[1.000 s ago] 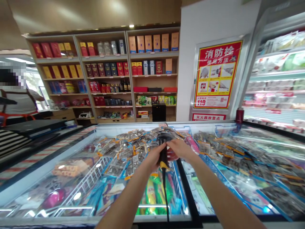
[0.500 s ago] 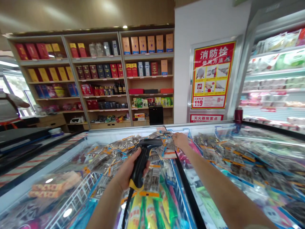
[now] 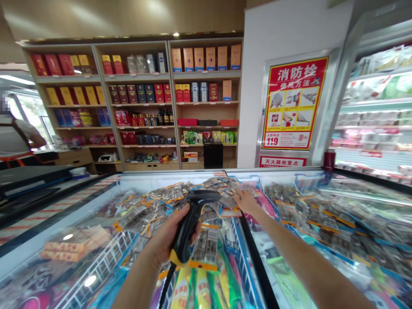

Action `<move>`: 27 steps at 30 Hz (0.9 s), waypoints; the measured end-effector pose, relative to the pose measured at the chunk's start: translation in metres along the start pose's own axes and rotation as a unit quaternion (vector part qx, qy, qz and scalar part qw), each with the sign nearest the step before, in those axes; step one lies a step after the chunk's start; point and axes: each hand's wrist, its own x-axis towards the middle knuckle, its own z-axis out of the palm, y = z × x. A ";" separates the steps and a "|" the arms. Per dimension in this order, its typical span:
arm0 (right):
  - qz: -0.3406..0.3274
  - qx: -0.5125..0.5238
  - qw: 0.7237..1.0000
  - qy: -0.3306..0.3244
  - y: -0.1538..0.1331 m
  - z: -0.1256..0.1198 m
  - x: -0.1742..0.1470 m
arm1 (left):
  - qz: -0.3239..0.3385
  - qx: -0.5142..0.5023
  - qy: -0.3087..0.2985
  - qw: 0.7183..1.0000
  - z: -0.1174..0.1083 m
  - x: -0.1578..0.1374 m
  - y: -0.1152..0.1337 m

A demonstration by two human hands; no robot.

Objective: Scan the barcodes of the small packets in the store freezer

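Observation:
My left hand (image 3: 174,231) is closed around the handle of a black and yellow barcode scanner (image 3: 189,225), its cord hanging down. The scanner's head is above packets piled in the chest freezer. My right hand (image 3: 246,201) reaches to the far end of the pile, fingers stretched out and touching clear packets (image 3: 227,191) with orange edges. The fingertips are partly lost among the packets. Below the scanner lie more clear packets (image 3: 206,246) and yellow-green bags (image 3: 199,287).
A black divider (image 3: 254,262) separates the freezer sections. White wire baskets (image 3: 99,262) hold bags at left. More packets (image 3: 322,212) fill the right section. Behind stand shelves (image 3: 141,77) of boxes and a red poster (image 3: 294,103). At far left is a person (image 3: 17,137).
The view has turned slightly left. My left hand still grips the scanner, whose handle is tilted a little more. The fingers of my right hand look more spread over the packets.

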 end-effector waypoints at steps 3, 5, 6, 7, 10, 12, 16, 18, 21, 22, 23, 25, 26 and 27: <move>-0.022 0.043 0.999 0.000 -0.024 -0.008 -0.012 | 0.011 0.004 -0.003 1.000 -0.001 0.000 -0.001; -0.042 0.103 0.994 -0.005 -0.035 -0.019 -0.018 | 0.010 0.009 0.003 1.000 0.000 0.001 -0.001; -0.038 0.132 0.991 -0.005 -0.037 -0.025 -0.020 | 0.007 0.012 0.007 1.000 0.000 0.001 -0.002; -0.017 0.149 0.989 -0.002 -0.036 -0.031 -0.022 | 0.004 0.014 0.010 1.000 0.000 0.001 -0.002; 0.093 0.099 0.991 0.018 -0.015 -0.043 -0.028 | -0.002 0.019 0.001 1.000 0.000 0.001 -0.003; 0.136 0.029 0.990 0.017 0.009 -0.043 -0.038 | -0.006 0.021 -0.001 1.000 0.000 0.001 -0.003; 0.160 -0.035 0.986 -0.023 0.058 -0.037 -0.069 | -0.019 0.033 0.007 0.999 0.000 0.000 -0.002; 0.167 -0.052 0.984 -0.044 0.076 -0.038 -0.078 | -0.019 0.043 -0.002 0.999 -0.001 0.000 -0.002; 0.201 -0.056 0.977 -0.053 0.091 -0.045 -0.075 | -0.025 0.058 -0.011 0.998 -0.001 -0.001 -0.003; 0.209 -0.048 0.975 -0.049 0.091 -0.047 -0.069 | -0.025 0.063 -0.010 0.998 -0.001 -0.001 -0.003; 0.211 -0.037 0.976 -0.044 0.088 -0.049 -0.062 | -0.027 0.069 -0.007 0.997 -0.001 -0.001 -0.003; 0.196 -0.006 0.980 -0.033 0.076 -0.049 -0.043 | -0.026 0.083 -0.005 0.996 0.000 -0.002 -0.004; 0.183 0.012 0.983 -0.030 0.067 -0.047 -0.033 | -0.025 0.092 -0.007 0.995 0.001 -0.003 -0.004; 0.178 0.029 0.983 -0.030 0.057 -0.044 -0.023 | -0.025 0.101 -0.011 0.995 0.001 -0.003 -0.005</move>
